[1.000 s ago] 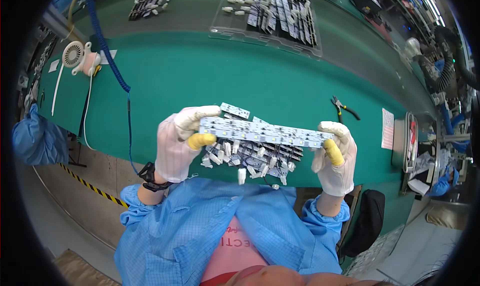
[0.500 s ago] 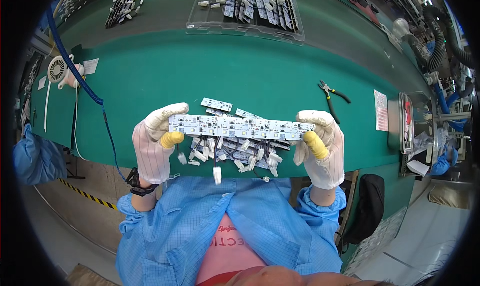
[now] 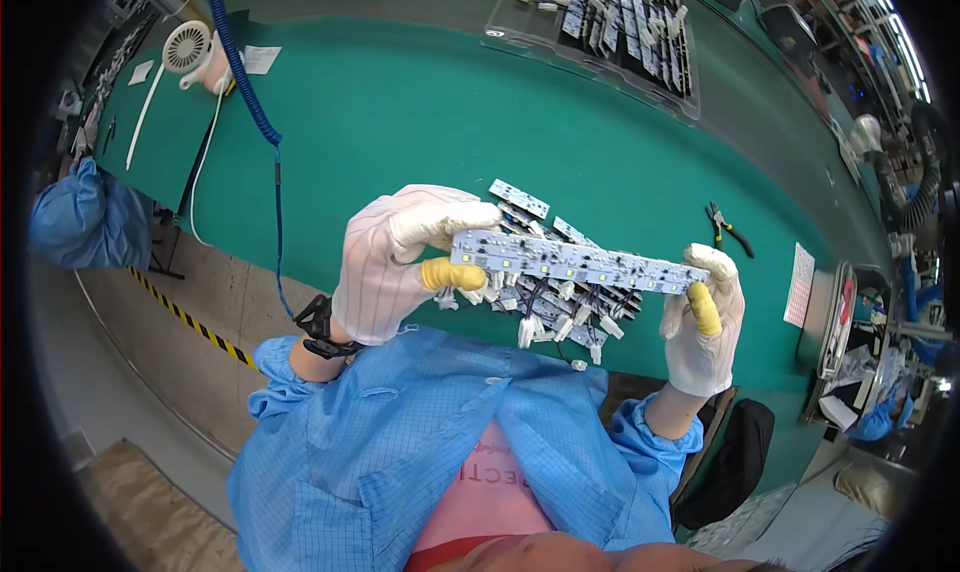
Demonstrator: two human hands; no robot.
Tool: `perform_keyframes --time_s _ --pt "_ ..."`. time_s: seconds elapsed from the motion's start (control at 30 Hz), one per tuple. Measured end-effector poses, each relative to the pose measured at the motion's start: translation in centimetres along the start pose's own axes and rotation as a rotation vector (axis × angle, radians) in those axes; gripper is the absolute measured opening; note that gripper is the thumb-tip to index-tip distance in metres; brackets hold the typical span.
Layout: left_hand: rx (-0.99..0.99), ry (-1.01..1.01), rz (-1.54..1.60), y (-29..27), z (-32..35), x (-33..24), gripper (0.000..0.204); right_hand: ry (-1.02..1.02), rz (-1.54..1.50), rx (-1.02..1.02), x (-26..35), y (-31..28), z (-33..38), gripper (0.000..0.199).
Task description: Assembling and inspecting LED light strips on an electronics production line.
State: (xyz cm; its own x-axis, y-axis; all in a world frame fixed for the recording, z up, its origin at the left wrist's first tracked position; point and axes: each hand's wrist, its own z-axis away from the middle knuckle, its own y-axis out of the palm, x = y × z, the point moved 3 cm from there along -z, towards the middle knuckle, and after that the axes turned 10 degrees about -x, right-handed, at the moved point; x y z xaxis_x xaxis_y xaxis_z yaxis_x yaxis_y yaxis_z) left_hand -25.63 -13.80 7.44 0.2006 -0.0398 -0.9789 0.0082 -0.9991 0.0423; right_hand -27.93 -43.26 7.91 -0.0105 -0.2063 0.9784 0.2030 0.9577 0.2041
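Note:
A long white LED circuit board strip [image 3: 580, 260] stretches between my two gloved hands, tilted slightly down to the right. My left hand [image 3: 405, 252] pinches its left end between thumb and fingers, the thumb covered in yellow. At the other end, my right hand [image 3: 708, 317] grips the strip the same way. Small LEDs and chips dot the face turned up. Beneath it, partly hidden, lies a pile of similar boards [image 3: 519, 198] on the green mat. Dark wires with white connectors [image 3: 527, 332] show below the strip; which boards they belong to is hard to tell.
Pliers [image 3: 722, 230] lie right of the pile, near a sheet of labels [image 3: 800, 284] and a metal tray [image 3: 835, 307]. A clear tray [image 3: 600, 62] of boards stands at the back. A small fan [image 3: 188, 50] and a coiled blue cord [image 3: 240, 82] are at left.
The view has shifted and turned, so the bench appears moved and rotated. Both hands still hold the strip, which now slopes more down to the right.

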Motion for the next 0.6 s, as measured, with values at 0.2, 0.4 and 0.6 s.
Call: perform_keyframes --time_s 0.2,0.4,0.6 --pt "0.035 0.154 -0.186 -0.3 0.1 -0.4 0.045 -0.002 0.01 -0.015 0.2 0.4 -0.1 0.038" --pt "0.059 0.206 -0.236 -0.9 -0.6 0.2 0.049 0.006 -0.012 -0.008 0.4 0.5 -0.3 0.042" --pt "0.029 0.392 -0.337 -0.9 -0.9 -0.1 0.048 0.004 0.095 0.004 0.5 0.3 0.2 0.033"
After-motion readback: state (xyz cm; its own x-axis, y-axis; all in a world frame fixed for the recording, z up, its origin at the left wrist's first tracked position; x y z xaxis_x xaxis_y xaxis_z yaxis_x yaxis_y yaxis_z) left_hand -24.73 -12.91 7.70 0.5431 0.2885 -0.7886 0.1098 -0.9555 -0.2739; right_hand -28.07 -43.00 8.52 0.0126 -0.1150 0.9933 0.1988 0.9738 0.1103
